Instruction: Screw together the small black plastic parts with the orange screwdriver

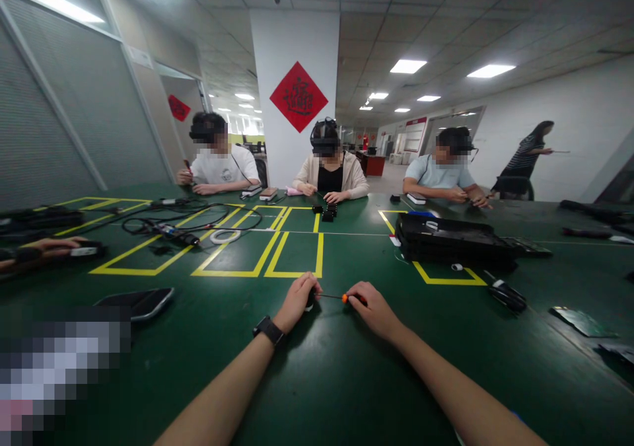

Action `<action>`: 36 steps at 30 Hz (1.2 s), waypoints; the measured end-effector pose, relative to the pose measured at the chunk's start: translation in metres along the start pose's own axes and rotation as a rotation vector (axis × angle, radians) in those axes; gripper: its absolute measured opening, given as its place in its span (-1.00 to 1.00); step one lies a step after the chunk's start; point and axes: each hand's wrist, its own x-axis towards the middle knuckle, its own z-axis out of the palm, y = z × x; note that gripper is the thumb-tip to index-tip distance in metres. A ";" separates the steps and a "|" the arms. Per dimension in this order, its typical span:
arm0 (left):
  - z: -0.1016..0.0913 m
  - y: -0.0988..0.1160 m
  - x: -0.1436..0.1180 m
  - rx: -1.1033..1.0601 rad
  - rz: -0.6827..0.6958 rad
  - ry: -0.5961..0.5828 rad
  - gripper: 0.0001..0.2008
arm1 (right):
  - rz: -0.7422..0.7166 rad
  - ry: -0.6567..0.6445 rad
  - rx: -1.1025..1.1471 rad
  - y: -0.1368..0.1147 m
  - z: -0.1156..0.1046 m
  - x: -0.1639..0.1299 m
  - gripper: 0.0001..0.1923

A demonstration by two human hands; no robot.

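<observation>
Above the green table, my right hand [374, 310] is closed round the orange and black handle of a screwdriver [345, 298]. Its thin metal shaft points left, the tip reaching a small dark part [311, 298] with a pale lower edge. That part is gripped by my left hand [296, 298], whose fingers cover most of it, so its kind cannot be made out. Whether the tip sits in a screw is too small to see. A black watch [269, 331] is on my left wrist.
Yellow tape outlines [294, 275] mark the green table [317, 380]. Cables [171, 233] and a phone-like slab [148, 302] lie left; a black case [456, 238] and another screwdriver [508, 295] lie right. Three people with headsets sit opposite; another person's hand [62, 244] is at far left.
</observation>
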 end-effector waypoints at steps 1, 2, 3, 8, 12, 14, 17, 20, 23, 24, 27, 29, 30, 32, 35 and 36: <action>0.000 0.000 0.000 -0.010 -0.003 -0.001 -0.70 | -0.010 0.003 -0.001 0.000 0.000 0.000 -0.85; 0.000 0.000 0.000 -0.024 -0.005 -0.001 -0.71 | -0.015 0.007 0.002 0.000 0.000 0.000 -0.86; 0.000 0.000 -0.001 -0.043 -0.007 -0.002 -0.72 | -0.016 0.013 0.007 0.000 0.000 0.000 -0.88; 0.001 0.004 -0.003 -0.107 -0.031 -0.018 -0.77 | 0.010 0.022 0.027 -0.001 0.001 -0.001 -0.85; 0.001 0.004 -0.003 -0.099 -0.025 -0.022 -0.77 | 0.023 0.002 0.025 -0.002 0.000 -0.001 -0.85; 0.001 0.004 -0.003 -0.096 -0.027 -0.016 -0.77 | 0.009 -0.004 0.015 -0.002 0.000 -0.001 -0.84; 0.001 0.006 -0.003 -0.093 -0.028 -0.012 -0.77 | -0.011 0.006 0.009 -0.001 0.000 -0.001 -0.86; 0.002 0.009 -0.005 -0.092 -0.033 -0.002 -0.77 | 0.007 0.028 0.017 -0.002 0.000 -0.001 -0.88; 0.003 0.010 -0.005 -0.096 -0.056 0.012 -0.78 | 0.025 0.023 0.026 -0.004 0.000 -0.002 -0.83; 0.003 0.010 -0.005 -0.102 -0.062 0.014 -0.78 | 0.022 0.015 0.027 -0.004 0.000 -0.002 -0.83; 0.002 0.005 -0.003 -0.125 -0.070 0.015 -0.78 | -0.006 -0.004 0.027 -0.006 -0.001 -0.001 -0.85; 0.001 0.000 -0.001 -0.136 -0.083 0.024 -0.78 | -0.020 -0.007 0.029 -0.006 -0.001 -0.001 -0.85; 0.001 -0.002 0.000 -0.143 -0.089 0.029 -0.78 | -0.019 -0.005 0.030 -0.005 -0.001 -0.001 -0.86; 0.000 -0.004 0.002 -0.156 -0.095 0.042 -0.77 | -0.014 -0.003 0.031 -0.004 -0.001 -0.001 -0.86; 0.000 -0.003 0.001 -0.167 -0.089 0.060 -0.74 | -0.013 0.005 0.026 -0.002 -0.001 -0.001 -0.86; 0.000 -0.001 0.000 -0.164 -0.085 0.069 -0.72 | -0.013 0.009 0.024 -0.002 -0.001 -0.001 -0.86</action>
